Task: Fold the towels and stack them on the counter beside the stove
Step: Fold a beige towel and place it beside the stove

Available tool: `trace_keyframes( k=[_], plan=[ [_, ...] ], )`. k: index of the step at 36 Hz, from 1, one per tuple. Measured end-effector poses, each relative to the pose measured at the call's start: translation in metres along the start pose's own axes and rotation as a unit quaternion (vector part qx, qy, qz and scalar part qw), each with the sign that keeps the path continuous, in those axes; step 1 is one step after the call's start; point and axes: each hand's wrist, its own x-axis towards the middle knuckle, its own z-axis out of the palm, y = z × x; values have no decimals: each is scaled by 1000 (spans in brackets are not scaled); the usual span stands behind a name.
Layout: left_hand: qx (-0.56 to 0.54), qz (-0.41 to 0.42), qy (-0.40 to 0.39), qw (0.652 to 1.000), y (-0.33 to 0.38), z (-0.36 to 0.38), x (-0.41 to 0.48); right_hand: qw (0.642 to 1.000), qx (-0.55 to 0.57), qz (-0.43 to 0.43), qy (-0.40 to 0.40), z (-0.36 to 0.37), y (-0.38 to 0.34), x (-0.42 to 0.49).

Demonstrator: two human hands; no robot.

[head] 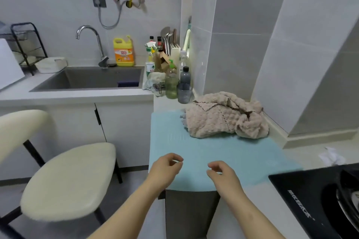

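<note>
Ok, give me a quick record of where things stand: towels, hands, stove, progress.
blue towel: spread flat on the counter, unfolded
beige towel: crumpled heap, partly on the blue towel's far end
left hand: over the blue towel's near edge, fingers loosely curled, no cloth visibly pinched
right hand: beside it, same pose
stove: black, at the right, next to the blue towel
stack: none yet

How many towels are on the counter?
2. A blue towel lies spread flat in front; a beige towel sits crumpled on its far end. A pale cloth beside the sink may be another.
</note>
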Motion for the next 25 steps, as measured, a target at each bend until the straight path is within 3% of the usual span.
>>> trace_keyframes(
  k=[11, 18, 25],
  plan=[
    [-21, -17, 27, 999, 46, 17, 123, 1000, 10, -16, 8, -28, -24, 138],
    [38, -12, 87, 995, 56, 33, 183, 994, 56, -67, 59, -45, -31, 192],
    [45, -67, 61, 995, 61, 43, 225, 992, 26, -76, 93, -53, -35, 234]
  ],
)
